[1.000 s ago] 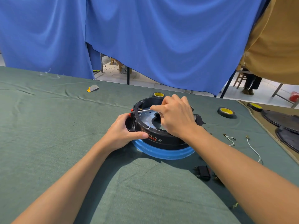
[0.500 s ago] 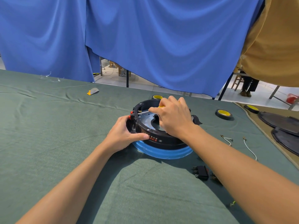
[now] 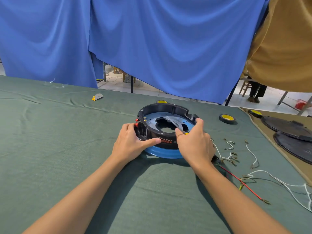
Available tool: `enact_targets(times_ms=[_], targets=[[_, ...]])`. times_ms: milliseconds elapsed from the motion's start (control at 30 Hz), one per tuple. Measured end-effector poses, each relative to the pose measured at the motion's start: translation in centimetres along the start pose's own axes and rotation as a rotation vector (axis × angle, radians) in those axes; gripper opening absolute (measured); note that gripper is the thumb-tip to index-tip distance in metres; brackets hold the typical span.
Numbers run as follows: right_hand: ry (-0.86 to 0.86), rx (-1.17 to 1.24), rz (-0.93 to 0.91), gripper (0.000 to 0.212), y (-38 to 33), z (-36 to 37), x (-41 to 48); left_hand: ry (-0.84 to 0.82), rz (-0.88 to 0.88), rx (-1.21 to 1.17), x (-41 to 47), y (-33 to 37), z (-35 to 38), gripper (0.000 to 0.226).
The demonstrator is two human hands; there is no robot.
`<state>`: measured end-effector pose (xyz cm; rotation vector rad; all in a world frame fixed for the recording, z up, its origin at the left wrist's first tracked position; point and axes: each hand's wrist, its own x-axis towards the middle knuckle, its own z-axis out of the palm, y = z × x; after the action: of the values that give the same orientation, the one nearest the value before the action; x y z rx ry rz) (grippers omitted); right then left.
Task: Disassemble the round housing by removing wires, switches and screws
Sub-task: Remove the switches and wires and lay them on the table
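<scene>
A person's two bare arms reach forward over a table (image 3: pixel 67 149) covered in dark green cloth. In the middle of it, just ahead of the hands, sits the round housing (image 3: pixel 166 114): a black ring with a blue inner plate, resting on a blue base.

The left hand (image 3: pixel 133 143) grips the housing's left side, fingers curled round a block with red parts and thumb pressed flat along the front wall. The right hand (image 3: pixel 195 144) is at the near right rim, fingers curled around a yellow-handled screwdriver (image 3: pixel 186 132). Its grey shaft is blurred and slants up and left over the inner plate.

Loose white wires (image 3: pixel 252 155) and a red wire (image 3: pixel 241 181) lie on the cloth to the right of the housing. Further right lie a roll of tape (image 3: pixel 227 118) and two dark round plates (image 3: pixel 287 126). A blue curtain (image 3: pixel 152 48) hangs behind the table.
</scene>
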<state>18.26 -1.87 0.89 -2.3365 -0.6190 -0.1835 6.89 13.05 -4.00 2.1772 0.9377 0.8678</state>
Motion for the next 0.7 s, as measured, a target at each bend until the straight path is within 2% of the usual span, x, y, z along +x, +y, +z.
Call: enact_targets(times_ms=[133,200,300,400,467,567,700], targets=[[0.005,0.090,0.180,0.048,0.7,0.1,0.7,0.043,0.023,0.135,-2.3,0.5,-0.2,0.085],[-0.030,0.115,0.209,0.043,1.2,0.3,1.2,0.032,0.025,0.265,-3.2,0.8,-0.7,0.088],[-0.072,0.288,0.211,0.027,1.9,0.4,2.0,0.045,0.060,0.475,-3.8,1.3,-1.9,0.090],[-0.146,0.472,0.161,0.019,2.4,-0.1,2.8,0.179,0.068,0.456,-3.2,1.6,-3.3,0.064],[-0.213,0.499,0.112,0.020,2.8,-0.5,3.5,0.219,0.170,0.374,-2.3,1.8,-4.0,0.040],[-0.269,0.378,0.034,0.031,2.9,-0.8,4.5,0.048,0.324,0.326,-0.5,2.3,-4.5,0.031],[-0.191,0.104,-0.105,0.058,2.3,-2.2,3.6,-0.270,0.296,0.310,1.1,2.6,-4.9,0.037]])
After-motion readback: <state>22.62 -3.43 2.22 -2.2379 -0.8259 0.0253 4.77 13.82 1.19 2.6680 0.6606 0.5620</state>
